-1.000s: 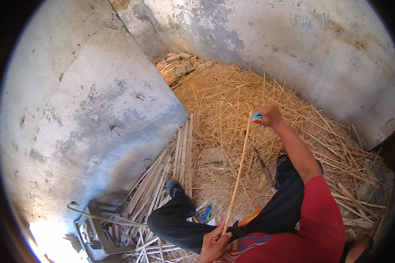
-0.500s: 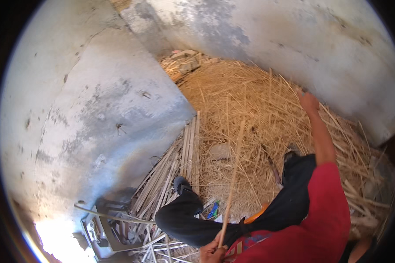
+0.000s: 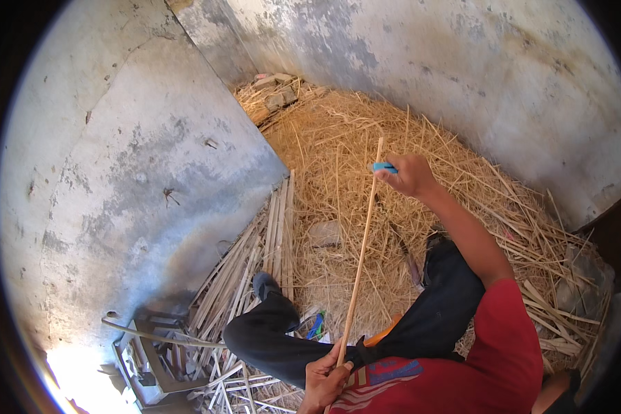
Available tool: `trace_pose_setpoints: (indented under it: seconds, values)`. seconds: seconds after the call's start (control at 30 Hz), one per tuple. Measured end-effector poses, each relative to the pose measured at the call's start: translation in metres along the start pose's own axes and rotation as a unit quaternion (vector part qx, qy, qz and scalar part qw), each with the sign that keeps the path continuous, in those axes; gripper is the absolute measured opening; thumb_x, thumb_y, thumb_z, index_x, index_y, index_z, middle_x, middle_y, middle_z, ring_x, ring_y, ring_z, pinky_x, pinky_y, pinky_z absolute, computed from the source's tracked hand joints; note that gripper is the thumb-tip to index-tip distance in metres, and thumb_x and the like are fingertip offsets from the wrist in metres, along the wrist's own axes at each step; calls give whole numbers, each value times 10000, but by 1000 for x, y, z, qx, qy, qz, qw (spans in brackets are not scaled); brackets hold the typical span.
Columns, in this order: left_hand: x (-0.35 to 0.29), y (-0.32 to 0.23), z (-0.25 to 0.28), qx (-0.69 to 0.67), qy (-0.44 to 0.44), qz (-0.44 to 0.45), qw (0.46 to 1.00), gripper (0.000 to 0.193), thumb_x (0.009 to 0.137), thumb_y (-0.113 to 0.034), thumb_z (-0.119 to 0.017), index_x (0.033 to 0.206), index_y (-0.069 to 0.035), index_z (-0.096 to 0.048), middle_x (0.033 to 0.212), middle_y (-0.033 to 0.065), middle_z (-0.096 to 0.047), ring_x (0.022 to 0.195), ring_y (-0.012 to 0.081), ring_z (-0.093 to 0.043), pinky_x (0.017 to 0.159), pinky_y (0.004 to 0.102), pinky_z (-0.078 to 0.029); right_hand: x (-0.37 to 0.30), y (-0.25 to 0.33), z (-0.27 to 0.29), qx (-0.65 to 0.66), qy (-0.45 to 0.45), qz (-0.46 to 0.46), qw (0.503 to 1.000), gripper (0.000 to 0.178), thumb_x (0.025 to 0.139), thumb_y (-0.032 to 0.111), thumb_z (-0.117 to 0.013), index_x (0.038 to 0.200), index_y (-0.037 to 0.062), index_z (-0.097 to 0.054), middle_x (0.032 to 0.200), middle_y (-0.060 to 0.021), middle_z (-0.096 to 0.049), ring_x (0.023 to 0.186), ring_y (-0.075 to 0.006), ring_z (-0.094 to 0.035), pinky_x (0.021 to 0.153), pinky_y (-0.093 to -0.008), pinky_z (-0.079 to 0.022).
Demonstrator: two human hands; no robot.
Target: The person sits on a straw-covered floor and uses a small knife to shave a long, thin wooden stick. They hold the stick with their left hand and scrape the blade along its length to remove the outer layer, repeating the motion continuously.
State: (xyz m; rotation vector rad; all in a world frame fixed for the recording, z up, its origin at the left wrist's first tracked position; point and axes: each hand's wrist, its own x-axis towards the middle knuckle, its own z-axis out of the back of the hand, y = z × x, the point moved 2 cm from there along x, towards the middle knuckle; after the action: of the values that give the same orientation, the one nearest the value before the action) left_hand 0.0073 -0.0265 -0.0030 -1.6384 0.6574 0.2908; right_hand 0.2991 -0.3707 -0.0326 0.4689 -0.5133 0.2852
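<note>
A long, thin wooden strip [image 3: 363, 257] rises from my lap toward the far straw, slightly tilted to the right. My left hand [image 3: 326, 378] is closed around its lower part, close to my body. Near the strip's upper end, my right hand [image 3: 408, 175] is closed on a small blue object [image 3: 384, 168], which lies against the strip. The fingers hide most of this object, so its kind does not show. Whether the right fingers also touch the strip cannot be made out.
Shavings and straw [image 3: 366, 124] cover the floor up to the pale wall [image 3: 462, 76]. Bundled wooden strips [image 3: 277, 231] lie beside the left wall panel [image 3: 145, 165]. A grey frame [image 3: 148, 366] stands lower left. My bent legs [image 3: 269, 338] flank a dark stick [image 3: 412, 268].
My right hand has come left from above the straw by the wall to the upper end of the strip. The left hand still grips the strip, and the view has shifted slightly.
</note>
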Motion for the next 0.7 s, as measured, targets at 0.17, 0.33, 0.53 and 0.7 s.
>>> trace_pose_setpoints:
  seconds: [0.17,0.33,0.53,0.7]
  values:
    - [-25,-14,-8,138,-13,79,987,577,859,102,-527,1399,-91,-464,674,-24,-480,494,49,-409,493,224,-366,14,-76,-9,-116,114,-340,926,831,902,742,-236,681,41,-622,517,-82,-497,495,-235,-532,472,-400,-423]
    - [-34,20,21,-68,-6,11,998,478,885,-52,-574,1357,-81,-501,769,-5,-558,622,80,-502,589,237,-433,-39,-175,-9,-63,-63,-398,913,832,878,769,-279,588,32,-534,503,-65,-397,476,-216,-420,511,-412,-359]
    - [-15,12,22,-218,101,29,970,526,901,60,-485,1403,-93,-448,538,4,-389,397,87,-343,447,256,-357,-27,-121,0,33,56,-387,920,777,886,754,-296,540,71,-427,513,-41,-367,499,-205,-405,554,-397,-360]
    - [-11,6,21,-280,110,28,953,518,909,48,-471,1409,-79,-430,521,10,-381,369,93,-346,460,284,-357,-30,-103,4,62,56,-363,928,757,880,762,-311,525,96,-358,492,8,-286,464,-153,-304,482,-363,-259]
